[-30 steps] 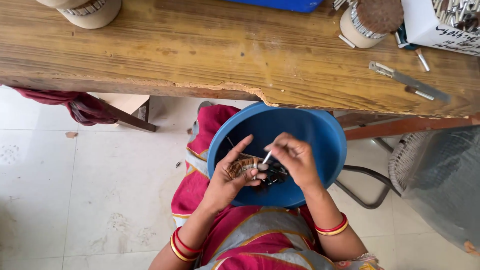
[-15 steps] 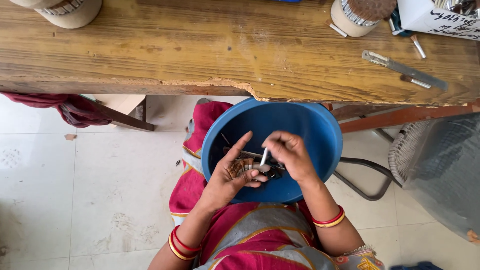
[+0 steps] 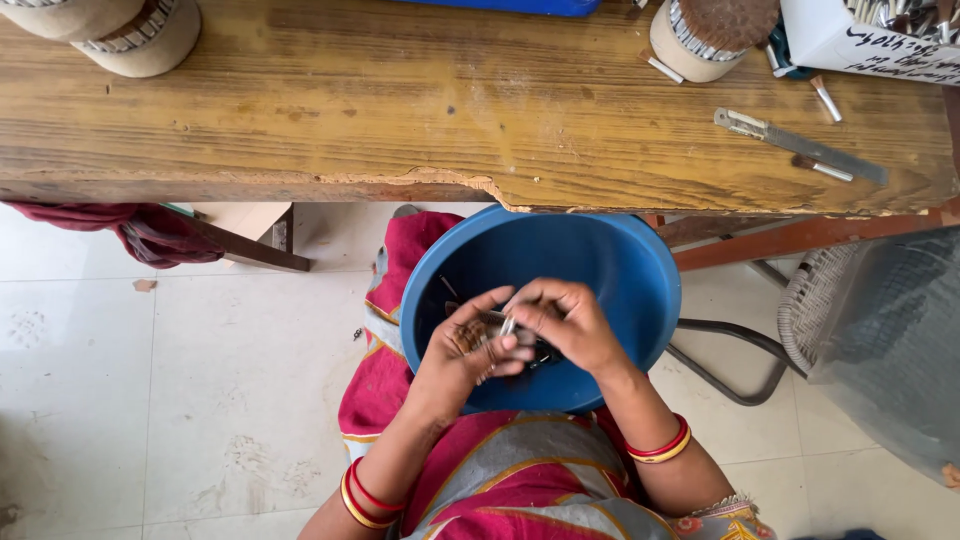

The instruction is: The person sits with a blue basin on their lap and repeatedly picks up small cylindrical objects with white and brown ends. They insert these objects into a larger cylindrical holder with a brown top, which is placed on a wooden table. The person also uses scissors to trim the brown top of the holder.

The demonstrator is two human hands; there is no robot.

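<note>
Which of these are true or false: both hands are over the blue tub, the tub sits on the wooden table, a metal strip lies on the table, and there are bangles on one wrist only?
1. Both the left hand and the right hand are over the blue tub. True.
2. The tub sits on the wooden table. False: it rests on the person's lap, below the table edge.
3. A metal strip lies on the table. True.
4. Bangles are on one wrist only. False: both wrists wear red and gold bangles.
</note>
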